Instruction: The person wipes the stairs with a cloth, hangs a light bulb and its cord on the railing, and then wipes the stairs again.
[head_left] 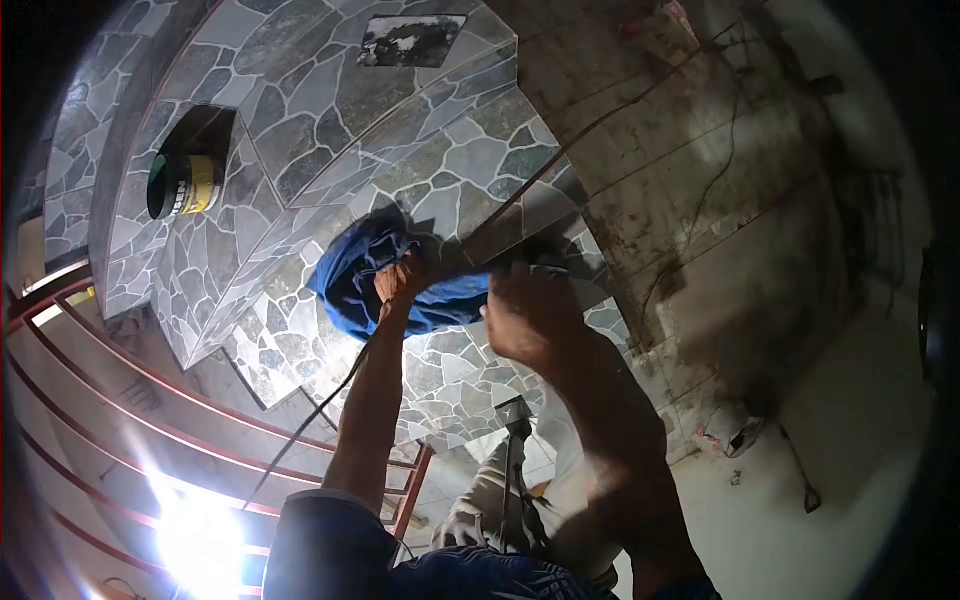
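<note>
A crumpled blue cloth or fabric bag (350,265) lies in a heap on the stone-patterned tiles, at the middle of the head view. My left hand (396,282) is closed on a bunched part of it. At its right end, my right hand (525,312) is curled into a grip, its fingers facing away from me. What it holds is hidden, though something dark shows just beyond the knuckles. A dark cord (318,412) runs up from the lower left towards my left hand. Another cable (590,130) stretches from near the cloth to the upper right.
A black-and-yellow bucket (190,185) lies tipped at the left. Red metal railing (150,375) curves below it, beside a glaring lamp (200,545). A long-handled tool (514,425) stands between my legs. Rough dusty floor (640,210) lies right; a shovel (800,470) rests lower right.
</note>
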